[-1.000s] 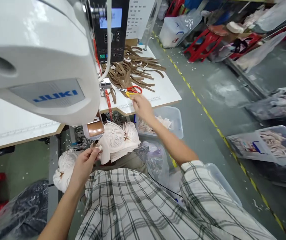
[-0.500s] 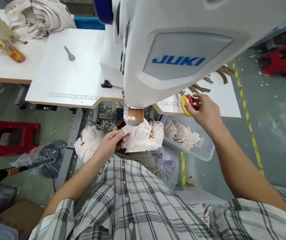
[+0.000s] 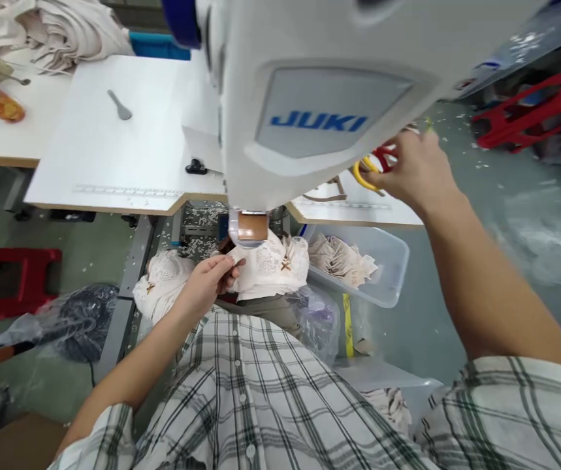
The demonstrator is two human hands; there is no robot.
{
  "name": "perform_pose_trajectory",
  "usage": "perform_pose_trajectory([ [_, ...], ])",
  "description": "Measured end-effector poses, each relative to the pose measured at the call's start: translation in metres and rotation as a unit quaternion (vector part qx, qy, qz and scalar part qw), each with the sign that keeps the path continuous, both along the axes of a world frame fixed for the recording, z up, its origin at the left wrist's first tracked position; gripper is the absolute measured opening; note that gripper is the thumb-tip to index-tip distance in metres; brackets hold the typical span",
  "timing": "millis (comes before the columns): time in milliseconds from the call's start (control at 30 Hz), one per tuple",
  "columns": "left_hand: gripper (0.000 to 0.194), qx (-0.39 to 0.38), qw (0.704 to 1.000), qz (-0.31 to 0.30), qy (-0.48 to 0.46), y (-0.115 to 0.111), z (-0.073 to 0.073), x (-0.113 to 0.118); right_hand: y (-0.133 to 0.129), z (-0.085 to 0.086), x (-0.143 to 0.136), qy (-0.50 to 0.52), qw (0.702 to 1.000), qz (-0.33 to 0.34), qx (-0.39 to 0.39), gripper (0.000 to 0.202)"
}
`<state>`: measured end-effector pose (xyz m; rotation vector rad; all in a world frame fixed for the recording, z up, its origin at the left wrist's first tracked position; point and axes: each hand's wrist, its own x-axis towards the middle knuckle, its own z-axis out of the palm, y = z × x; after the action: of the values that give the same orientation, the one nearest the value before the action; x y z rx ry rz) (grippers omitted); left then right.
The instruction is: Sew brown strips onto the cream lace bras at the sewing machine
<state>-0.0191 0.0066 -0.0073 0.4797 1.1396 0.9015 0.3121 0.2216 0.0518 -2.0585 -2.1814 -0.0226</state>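
White lace garments with small brown bows (image 3: 273,267) lie below the head of a white sewing machine (image 3: 260,163). My left hand (image 3: 211,277) pinches the edge of the lace garment just left of the machine's brown guard plate (image 3: 253,227). Over the right part of the white table, my right hand (image 3: 412,166) is closed around scissors with yellow and red handles (image 3: 369,175). Their blades are mostly hidden. A brown strip (image 3: 332,190) lies on the table left of the scissors.
A clear bin (image 3: 383,274) with beige fabric pieces stands below the table's right part. On the white table (image 3: 153,130) lies a grey spoon-shaped tool (image 3: 122,111). Folded beige cloth (image 3: 64,32) is at the back left. Red stools (image 3: 30,281) stand on both sides.
My right hand has moved away and to the right with the scissors, over the brown strips. The view has turned slightly right. My left hand keeps its hold on the garment.
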Motion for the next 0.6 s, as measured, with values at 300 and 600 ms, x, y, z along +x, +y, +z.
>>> perform_pose_trajectory([
  [300,0.038,0.009,1.0,0.001,0.02,0.008,0.002,0.001,-0.058,0.063,0.01,0.053,0.996,0.068,0.017,0.036],
  [600,0.032,0.058,0.996,-0.024,0.058,0.003,-0.007,0.001,-0.221,-0.04,-0.059,0.216,0.925,0.27,-0.156,0.034],
])
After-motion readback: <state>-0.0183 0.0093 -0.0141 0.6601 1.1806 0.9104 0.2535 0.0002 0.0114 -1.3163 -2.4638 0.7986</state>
